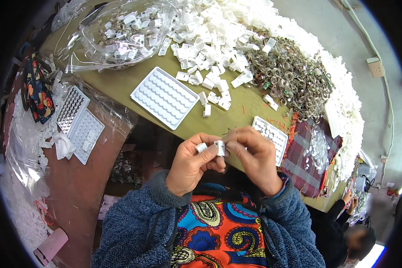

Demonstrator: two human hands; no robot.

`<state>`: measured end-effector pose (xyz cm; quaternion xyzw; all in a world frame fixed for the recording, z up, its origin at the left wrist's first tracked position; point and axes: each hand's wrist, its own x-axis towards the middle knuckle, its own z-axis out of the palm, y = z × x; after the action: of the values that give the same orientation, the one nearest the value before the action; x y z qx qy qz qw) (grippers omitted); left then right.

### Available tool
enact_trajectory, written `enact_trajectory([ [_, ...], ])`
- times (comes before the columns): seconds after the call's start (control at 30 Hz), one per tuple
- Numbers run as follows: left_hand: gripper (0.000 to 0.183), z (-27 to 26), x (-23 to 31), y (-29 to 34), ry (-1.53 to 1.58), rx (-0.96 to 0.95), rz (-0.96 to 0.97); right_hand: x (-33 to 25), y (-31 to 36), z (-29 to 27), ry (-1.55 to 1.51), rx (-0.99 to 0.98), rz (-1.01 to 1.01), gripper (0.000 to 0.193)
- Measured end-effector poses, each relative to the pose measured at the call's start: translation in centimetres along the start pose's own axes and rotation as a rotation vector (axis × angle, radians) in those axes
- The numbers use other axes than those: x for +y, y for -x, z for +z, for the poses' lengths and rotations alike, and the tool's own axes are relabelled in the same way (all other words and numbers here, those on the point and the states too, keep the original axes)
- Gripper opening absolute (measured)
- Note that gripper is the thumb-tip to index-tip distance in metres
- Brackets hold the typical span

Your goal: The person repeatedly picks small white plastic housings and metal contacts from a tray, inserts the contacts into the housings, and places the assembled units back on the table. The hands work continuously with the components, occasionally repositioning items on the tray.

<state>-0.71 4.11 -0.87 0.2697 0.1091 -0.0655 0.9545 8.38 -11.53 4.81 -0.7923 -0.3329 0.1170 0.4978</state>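
Note:
Above the table's near edge, my left hand [187, 163] is closed with a small white plastic housing [219, 148] between thumb and fingers. A second white housing [201, 147] sits in the curl of the same hand. My right hand [257, 156] meets it from the right, thumb and forefinger pinched together beside the first housing. Whatever is in that pinch is too small to make out. Just beyond my hands lies a white tray [165, 98] with rows of rounded pockets. To the right, a smaller white tray [272, 138] holds small dark-and-pale parts.
White housings [214, 33] are heaped along the far side, beside a pile of tangled metallic parts [295, 76]. A clear plastic bag [116, 40] of parts lies far left. Small clear pieces rest on a plaid cloth [299, 163] at right. Another person [339, 236] works at lower right.

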Motion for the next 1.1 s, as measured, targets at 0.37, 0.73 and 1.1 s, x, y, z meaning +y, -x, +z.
enact_trajectory([
  [0.37, 0.012, -1.8, 1.4, 1.7, -0.051, 0.042, 0.048, 2.7, -6.3, 5.9, 0.470, 0.186, -0.006, 0.018],
  [0.73, 0.017, 1.0, 0.3, -1.0, -0.480, -0.038, 0.179, -1.6, 0.5, -1.0, -0.515, -0.105, 0.528, 0.039],
  [1.1, 0.019, 1.1, -1.1, -3.4, -0.168, -0.126, 0.035, 8.5, 0.2, -13.2, 0.741, 0.324, 0.081, 0.014],
])
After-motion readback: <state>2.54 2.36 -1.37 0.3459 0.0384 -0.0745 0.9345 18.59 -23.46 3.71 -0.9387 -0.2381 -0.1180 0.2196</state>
